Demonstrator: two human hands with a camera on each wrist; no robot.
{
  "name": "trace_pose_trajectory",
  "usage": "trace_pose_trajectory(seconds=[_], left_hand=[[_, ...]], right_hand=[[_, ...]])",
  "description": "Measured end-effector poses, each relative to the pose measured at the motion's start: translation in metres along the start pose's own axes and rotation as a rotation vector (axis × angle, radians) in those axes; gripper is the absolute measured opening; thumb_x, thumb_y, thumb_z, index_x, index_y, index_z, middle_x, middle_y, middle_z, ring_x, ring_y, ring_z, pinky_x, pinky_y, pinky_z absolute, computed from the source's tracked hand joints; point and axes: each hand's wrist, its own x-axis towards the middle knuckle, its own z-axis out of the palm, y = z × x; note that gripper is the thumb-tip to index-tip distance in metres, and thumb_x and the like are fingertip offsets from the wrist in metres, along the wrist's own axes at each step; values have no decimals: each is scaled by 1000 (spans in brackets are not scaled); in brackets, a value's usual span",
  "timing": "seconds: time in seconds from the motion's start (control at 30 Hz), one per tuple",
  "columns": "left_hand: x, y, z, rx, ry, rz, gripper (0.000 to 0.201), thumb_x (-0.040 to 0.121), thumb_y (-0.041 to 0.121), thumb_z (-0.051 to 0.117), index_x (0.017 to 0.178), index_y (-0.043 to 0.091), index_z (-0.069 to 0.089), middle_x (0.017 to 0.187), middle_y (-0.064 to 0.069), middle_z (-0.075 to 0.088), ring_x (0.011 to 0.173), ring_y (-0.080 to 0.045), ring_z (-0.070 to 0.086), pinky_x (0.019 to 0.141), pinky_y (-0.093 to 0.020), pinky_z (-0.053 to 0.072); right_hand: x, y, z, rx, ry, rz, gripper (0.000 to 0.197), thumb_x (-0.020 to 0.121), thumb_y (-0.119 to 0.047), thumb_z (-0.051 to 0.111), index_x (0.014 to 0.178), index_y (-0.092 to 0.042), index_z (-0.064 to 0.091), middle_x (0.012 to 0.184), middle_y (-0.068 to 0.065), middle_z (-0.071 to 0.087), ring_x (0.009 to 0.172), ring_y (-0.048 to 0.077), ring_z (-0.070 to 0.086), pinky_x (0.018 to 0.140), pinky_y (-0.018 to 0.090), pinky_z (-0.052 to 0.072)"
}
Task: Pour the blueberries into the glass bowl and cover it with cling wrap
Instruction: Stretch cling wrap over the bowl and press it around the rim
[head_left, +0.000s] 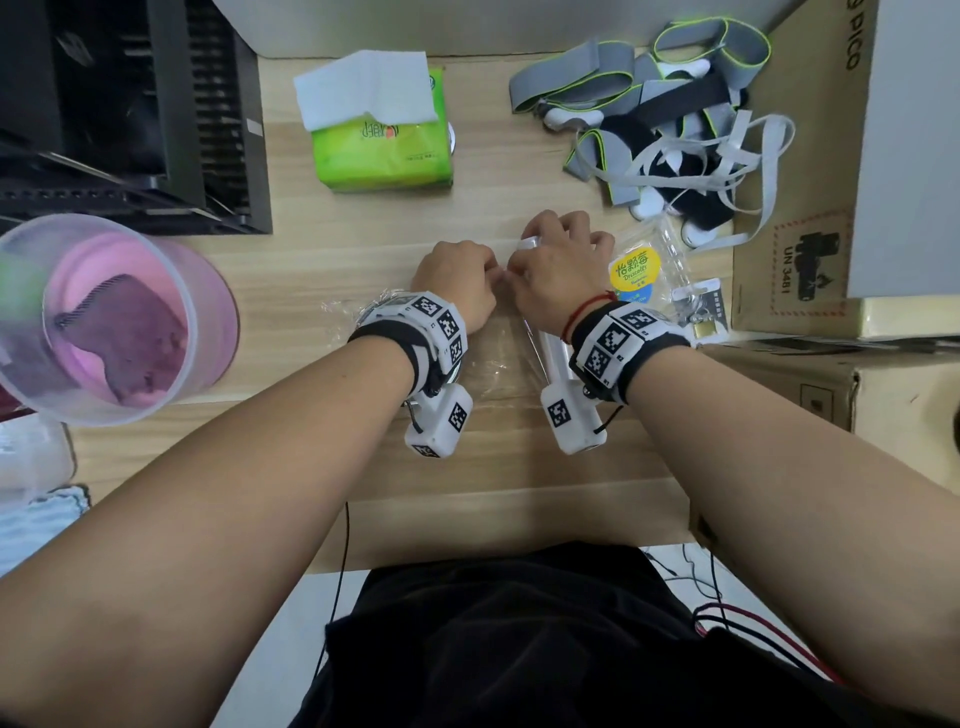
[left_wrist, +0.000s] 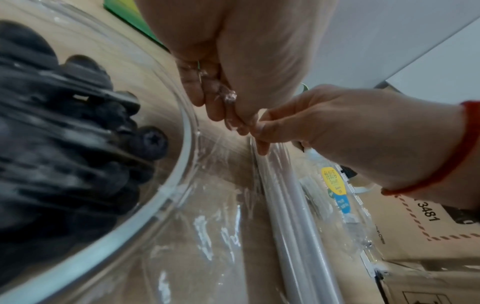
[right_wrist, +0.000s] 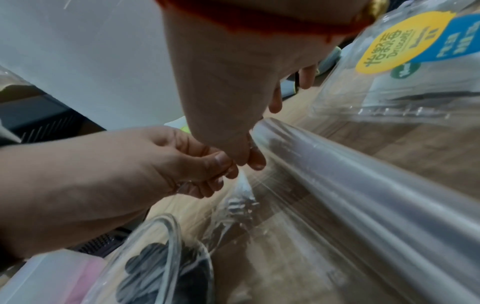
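Note:
The glass bowl (left_wrist: 179, 170) holds several blueberries (left_wrist: 149, 145) and sits under my left wrist; in the head view only a bit of its rim (head_left: 366, 314) shows. A cling wrap roll (left_wrist: 291, 205) lies on the table right of the bowl, under my right wrist (right_wrist: 363, 181). A sheet of film (left_wrist: 221, 209) stretches from the roll to the bowl. At the sheet's far edge my left hand (head_left: 483, 273) and right hand (head_left: 519, 270) meet, and both pinch the film between thumb and fingers. The empty blueberry clamshell (head_left: 644, 275) lies to the right.
A green tissue pack (head_left: 382, 140) stands behind the hands. A pink translucent tub (head_left: 104, 322) and a black rack (head_left: 130, 104) are at the left. A pile of straps (head_left: 665, 114) and cardboard boxes (head_left: 810, 208) crowd the right side.

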Motion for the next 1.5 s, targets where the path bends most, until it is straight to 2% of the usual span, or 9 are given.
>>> trace_pose_trajectory(seconds=[0.2, 0.33, 0.57, 0.73, 0.87, 0.97, 1.07, 1.2, 1.5], left_hand=[[-2, 4, -3, -3, -15, 18, 17, 93, 24, 58, 96, 16, 73, 95, -14, 70, 93, -36, 63, 78, -38, 52], [-13, 1, 0, -19, -15, 64, 17, 94, 15, 56, 92, 15, 73, 92, -6, 71, 91, -30, 63, 78, -35, 51], [-13, -3, 3, -86, 54, -8, 20, 99, 19, 48, 95, 12, 67, 93, -10, 70, 85, -28, 59, 72, -34, 42], [-8, -11, -3, -109, 7, -63, 18, 95, 17, 44, 85, 24, 57, 87, -5, 68, 90, -34, 61, 77, -36, 46], [-9, -10, -3, -54, -42, -41, 33, 102, 42, 41, 106, 20, 65, 104, -5, 72, 101, -31, 63, 93, -42, 48], [-8, -11, -2, -16, -72, -30, 33, 95, 56, 51, 101, 28, 67, 103, 1, 72, 98, -24, 65, 92, -39, 49], [-8, -12, -1, 18, -93, -32, 19, 91, 46, 64, 96, 28, 71, 100, 0, 73, 97, -25, 66, 89, -35, 50], [-9, -14, 0, 94, -91, -1, 9, 94, 33, 62, 87, 28, 65, 102, -4, 73, 100, -29, 64, 86, -33, 44], [-9, -24, 12, 171, -23, -13, 15, 96, 27, 59, 102, 19, 69, 105, -6, 73, 104, -30, 64, 90, -35, 43]], right_hand=[[0, -5, 3, -37, 56, 35, 25, 82, -33, 56, 79, -19, 76, 120, -2, 49, 116, 31, 38, 98, 49, 25], [12, 16, -6, -64, 44, 213, 31, 79, -27, 52, 99, -12, 69, 122, 3, 48, 116, 32, 40, 91, 44, 29], [15, 13, -14, 59, -80, 28, 20, 87, -46, 56, 99, -35, 68, 133, -2, 43, 123, 29, 35, 92, 46, 32], [-1, 16, -3, 168, -14, 144, 50, 80, -53, 64, 124, -32, 54, 133, 8, 39, 116, 33, 43, 95, 44, 41], [-8, 9, 3, 369, -31, 243, 73, 77, -44, 73, 138, -23, 38, 128, 14, 35, 85, 29, 54, 83, 37, 49], [-7, 5, 3, 466, -56, 269, 84, 71, -29, 80, 140, -18, 34, 129, 14, 33, 90, 27, 53, 87, 38, 52], [-5, 3, 0, 492, -100, 272, 78, 69, -20, 80, 135, -18, 38, 128, 14, 33, 93, 27, 54, 93, 40, 52], [-7, 4, -2, 456, -110, 259, 69, 72, -12, 73, 133, -17, 42, 126, 15, 38, 97, 38, 59, 93, 42, 51], [-13, 10, -3, 385, -96, 310, 66, 77, -10, 72, 136, -13, 39, 134, 19, 38, 97, 42, 61, 89, 42, 51]])
